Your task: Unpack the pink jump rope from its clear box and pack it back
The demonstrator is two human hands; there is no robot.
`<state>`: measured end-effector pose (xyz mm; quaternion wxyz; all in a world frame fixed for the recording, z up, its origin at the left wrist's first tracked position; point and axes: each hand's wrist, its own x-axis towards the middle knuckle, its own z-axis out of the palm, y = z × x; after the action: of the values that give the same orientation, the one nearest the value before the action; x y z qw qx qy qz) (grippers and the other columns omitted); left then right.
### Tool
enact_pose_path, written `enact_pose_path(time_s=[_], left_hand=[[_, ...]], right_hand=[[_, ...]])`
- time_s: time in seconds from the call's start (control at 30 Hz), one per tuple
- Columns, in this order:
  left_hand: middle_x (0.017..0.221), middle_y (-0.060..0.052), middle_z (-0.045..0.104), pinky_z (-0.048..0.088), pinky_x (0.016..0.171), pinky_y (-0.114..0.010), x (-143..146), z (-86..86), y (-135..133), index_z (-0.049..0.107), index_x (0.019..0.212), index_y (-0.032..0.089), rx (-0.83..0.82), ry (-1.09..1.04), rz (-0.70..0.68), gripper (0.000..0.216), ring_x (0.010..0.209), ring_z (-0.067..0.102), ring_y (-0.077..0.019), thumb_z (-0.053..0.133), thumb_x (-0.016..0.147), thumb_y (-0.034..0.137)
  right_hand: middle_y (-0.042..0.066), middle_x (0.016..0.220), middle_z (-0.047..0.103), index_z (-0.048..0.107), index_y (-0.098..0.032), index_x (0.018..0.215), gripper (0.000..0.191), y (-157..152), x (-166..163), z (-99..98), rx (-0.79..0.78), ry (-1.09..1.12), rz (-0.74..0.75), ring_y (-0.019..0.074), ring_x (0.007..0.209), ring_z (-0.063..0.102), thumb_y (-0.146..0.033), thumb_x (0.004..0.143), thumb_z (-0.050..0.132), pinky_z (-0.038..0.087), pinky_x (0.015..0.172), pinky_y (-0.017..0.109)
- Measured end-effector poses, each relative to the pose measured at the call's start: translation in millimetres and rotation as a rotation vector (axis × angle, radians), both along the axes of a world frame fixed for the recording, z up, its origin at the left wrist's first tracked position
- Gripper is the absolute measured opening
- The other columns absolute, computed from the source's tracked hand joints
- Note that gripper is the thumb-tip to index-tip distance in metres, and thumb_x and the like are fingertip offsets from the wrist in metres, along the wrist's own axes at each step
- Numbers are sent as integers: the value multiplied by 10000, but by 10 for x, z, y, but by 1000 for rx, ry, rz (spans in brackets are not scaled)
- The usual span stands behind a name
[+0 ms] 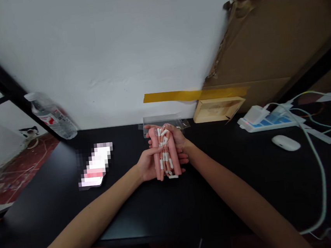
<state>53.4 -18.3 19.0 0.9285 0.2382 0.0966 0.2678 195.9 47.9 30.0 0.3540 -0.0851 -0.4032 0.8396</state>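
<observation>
Over the middle of the black table I hold a folded beaded skipping rope [166, 155] with both hands. Its two pink handles stand upright side by side, and white and brownish-pink beads are bunched between them. My left hand [148, 165] is closed around the lower left side, thumb across the front, with fingers coming out at the right. From the upper right, my right hand [179, 138] wraps the top, and some of its fingers show behind at the left. Just behind the hands lies a clear plastic case [165, 120], partly hidden by them.
A phone [97, 163] lies left on the table [127, 217], with a plastic bottle [53, 117] beyond. At the back right are a shallow wooden box [219, 109] and a power strip [270, 121] with cables. A white mouse [286, 142] rests nearer.
</observation>
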Motion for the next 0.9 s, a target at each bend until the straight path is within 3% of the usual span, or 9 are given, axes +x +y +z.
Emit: enact_pose_path(time_s=[0.1, 0.2, 0.27, 0.37, 0.5, 0.73, 0.9], left_hand=[[1242, -255, 669, 406, 1074, -518, 7, 11, -13, 653, 1195, -4, 12, -8, 6, 518, 1186, 635, -355, 627, 838, 370], [1143, -247, 709, 474, 1003, -505, 17, 17, -1, 670, 1155, 0, -52, 91, 58, 449, 1049, 703, -327, 538, 935, 369], [1069, -238, 730, 512, 946, -503, 24, 16, 22, 675, 1136, 8, -100, 165, 97, 446, 965, 729, -315, 462, 990, 372], [1011, -224, 743, 541, 892, -501, 24, 12, 59, 670, 1144, 16, -140, 234, 144, 450, 898, 743, -307, 419, 1017, 368], [1061, -243, 731, 536, 908, -513, -10, 17, 77, 657, 1161, 5, -108, 186, 117, 394, 984, 728, -328, 456, 970, 285], [1175, -265, 692, 559, 817, -479, -59, 20, 69, 607, 1278, 23, 24, 9, 46, 620, 972, 724, -375, 535, 876, 490], [1126, -273, 705, 458, 1025, -484, 18, -31, 32, 648, 1179, -39, -19, 17, 51, 590, 1067, 693, -355, 586, 827, 431]], right_hand=[[103, 1099, 726, 608, -181, 1277, 602, -30, 5, 24, 3, -50, -45, 232, 926, 728, -620, 866, 580, 632, 805, 361], [113, 1163, 719, 596, -186, 1288, 762, -8, 21, 19, 59, -54, -38, 254, 979, 727, -686, 727, 721, 624, 848, 379], [111, 1223, 707, 590, -205, 1289, 803, 19, 28, -4, 104, -39, -28, 268, 1048, 714, -607, 637, 835, 612, 884, 377], [109, 1213, 720, 602, -207, 1242, 622, 54, 17, -41, 94, -83, -77, 261, 1054, 718, -416, 704, 832, 613, 880, 368], [89, 1078, 760, 620, -184, 1197, 400, 72, -8, -53, 5, -147, -134, 231, 964, 744, -288, 817, 690, 628, 834, 352], [87, 1042, 766, 627, -184, 1165, 356, 81, 26, -31, -14, -149, -152, 239, 945, 746, -295, 828, 605, 643, 650, 291], [96, 1089, 764, 627, -173, 1179, 391, 27, 14, 14, 7, -145, -73, 231, 959, 744, -236, 794, 610, 639, 778, 329]])
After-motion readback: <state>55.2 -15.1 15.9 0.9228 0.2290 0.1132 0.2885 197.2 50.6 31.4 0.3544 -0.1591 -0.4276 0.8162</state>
